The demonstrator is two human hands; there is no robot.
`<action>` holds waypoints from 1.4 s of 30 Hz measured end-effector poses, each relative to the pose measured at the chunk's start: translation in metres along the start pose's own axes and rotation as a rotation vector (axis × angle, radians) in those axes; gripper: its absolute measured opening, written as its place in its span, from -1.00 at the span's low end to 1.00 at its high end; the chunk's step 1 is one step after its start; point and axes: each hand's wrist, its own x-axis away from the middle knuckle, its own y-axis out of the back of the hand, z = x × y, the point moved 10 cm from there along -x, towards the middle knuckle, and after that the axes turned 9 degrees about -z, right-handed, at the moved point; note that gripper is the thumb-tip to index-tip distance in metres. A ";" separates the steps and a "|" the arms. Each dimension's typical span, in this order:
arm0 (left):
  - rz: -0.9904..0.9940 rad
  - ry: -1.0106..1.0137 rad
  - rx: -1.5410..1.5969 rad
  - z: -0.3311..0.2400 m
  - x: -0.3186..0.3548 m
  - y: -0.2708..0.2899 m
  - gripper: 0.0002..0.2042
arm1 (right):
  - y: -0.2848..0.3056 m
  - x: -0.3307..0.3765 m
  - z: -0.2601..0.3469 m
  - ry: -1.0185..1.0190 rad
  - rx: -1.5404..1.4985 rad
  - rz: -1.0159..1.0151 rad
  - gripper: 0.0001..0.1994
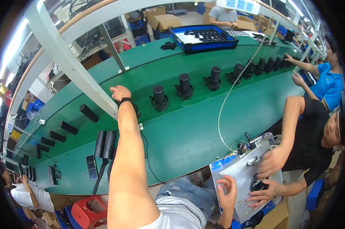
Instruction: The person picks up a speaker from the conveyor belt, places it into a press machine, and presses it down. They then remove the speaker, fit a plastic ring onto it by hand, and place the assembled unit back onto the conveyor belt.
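Observation:
My left hand [120, 92] is stretched far forward over the green conveyor belt, a dark band round its wrist. Its fingers are loosely bent with the tips apart, and I see nothing in them. Partly behind that wrist is a dark object I cannot make out. To its right stands the nearest upright black cylinder on a round base [158, 97]; to its left a plain black cylinder [88, 113] lies on the belt. My right hand [227, 192] is open and bare, fingers curved, above the edge of a grey metal plate [241, 191].
A co-worker's hands [269, 164] work at a fixture on the plate. A white post [71, 65] slants close to my left hand. Two black cylinders [100, 144] and a phone [91, 168] lie left of my arm. A blue-lined tray [203, 38] holds several black parts. A red stool [89, 212] stands below.

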 end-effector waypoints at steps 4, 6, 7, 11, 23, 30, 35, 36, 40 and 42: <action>-0.125 -0.064 0.190 0.001 0.016 0.032 -0.68 | -0.007 0.004 0.000 0.017 -0.052 0.036 -0.58; -0.024 -0.394 0.325 -0.027 0.036 0.059 -0.69 | -0.006 0.018 0.005 0.033 -0.097 0.065 -0.59; 0.018 -0.634 0.294 -0.068 0.067 0.093 -0.70 | 0.000 0.017 -0.005 -0.025 -0.087 0.026 -0.59; 0.227 -0.941 0.494 -0.060 0.137 0.246 -0.58 | -0.007 0.017 0.027 0.028 -0.189 0.094 -0.62; 1.054 -1.340 2.157 -0.040 0.425 0.407 -0.38 | -0.035 -0.012 0.070 0.026 -1.105 0.457 -0.25; 1.863 -1.049 1.789 -0.039 0.583 0.324 -0.52 | 0.087 -0.008 0.028 0.075 -0.919 -0.378 -0.47; 2.602 -0.791 1.440 -0.031 0.652 0.328 -0.48 | 0.126 -0.002 0.021 0.317 -1.422 0.044 -0.31; 2.610 -0.783 1.374 -0.031 0.659 0.325 -0.50 | 0.142 -0.001 0.021 0.368 -1.283 -0.013 -0.34; 2.079 -0.927 1.642 -0.056 0.634 0.321 -0.63 | 0.231 0.012 0.062 0.635 -0.515 -0.693 -0.59; 2.084 -0.968 1.624 -0.058 0.632 0.315 -0.68 | 0.250 0.004 0.064 0.645 -0.361 -0.787 -0.61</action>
